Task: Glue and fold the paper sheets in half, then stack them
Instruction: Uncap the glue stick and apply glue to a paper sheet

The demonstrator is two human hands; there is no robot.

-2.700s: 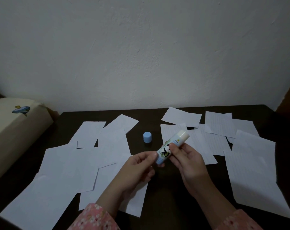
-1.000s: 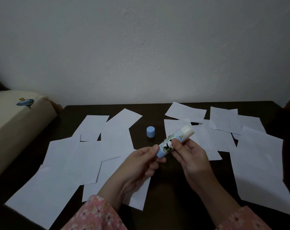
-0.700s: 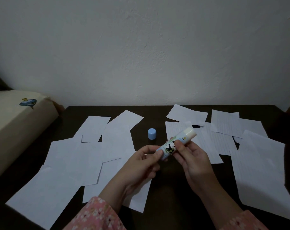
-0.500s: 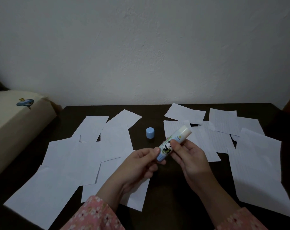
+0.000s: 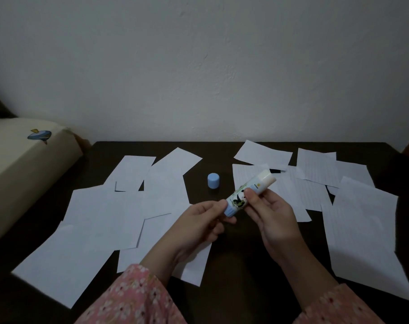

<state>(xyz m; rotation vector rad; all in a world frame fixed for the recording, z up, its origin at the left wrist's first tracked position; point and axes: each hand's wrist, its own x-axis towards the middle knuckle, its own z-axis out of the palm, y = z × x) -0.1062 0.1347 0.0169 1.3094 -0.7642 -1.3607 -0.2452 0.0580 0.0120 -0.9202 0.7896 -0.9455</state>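
An uncapped glue stick with a panda label is held above the middle of the dark table, its white glue tip pointing up and to the right. My left hand pinches its blue base. My right hand grips the barrel. The blue cap stands alone on the table behind the hands. Several plain white sheets lie scattered on the left, and several lined sheets lie on the right.
A beige cushioned edge with a small blue print borders the table on the left. A white wall rises directly behind the table. Pink floral sleeves cover both forearms.
The hands have kept their hold on the glue stick in nearly the same place. Only the camera view has shifted slightly.
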